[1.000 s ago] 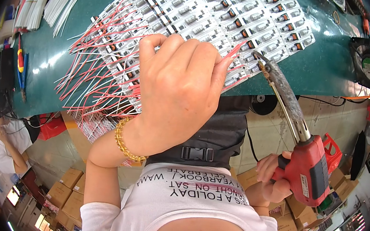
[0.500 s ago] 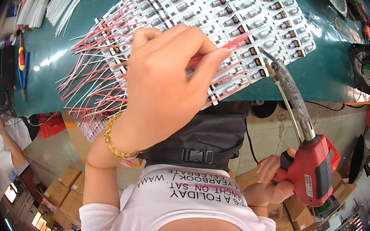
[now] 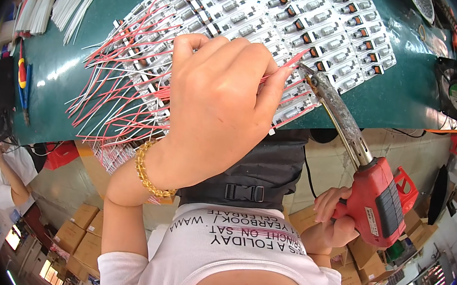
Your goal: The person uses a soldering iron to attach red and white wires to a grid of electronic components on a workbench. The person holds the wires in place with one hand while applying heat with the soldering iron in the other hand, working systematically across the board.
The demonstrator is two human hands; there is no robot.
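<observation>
Hands [image 3: 219, 97] curled, pinching wires [image 3: 299, 58], gripping soldering gun [image 3: 376, 203]

Shot from head height through the left of two fisheye cameras worn side by side, the single view looks steeply down past the left hand [image 3: 219, 100], which looms large near mid-frame, its grip just above the center. The right hand [image 3: 337, 218], below and to the right of that grip, appears smaller. Beyond the grip, the green bench [image 3: 48, 109] reaches the upper edge; below it, the wide angle swings back to take in the wearer's own white shirt [image 3: 165, 269]. Farther out, low on either side of the grip, cartons [image 3: 73, 236] lean toward a dark, curved rim.
</observation>
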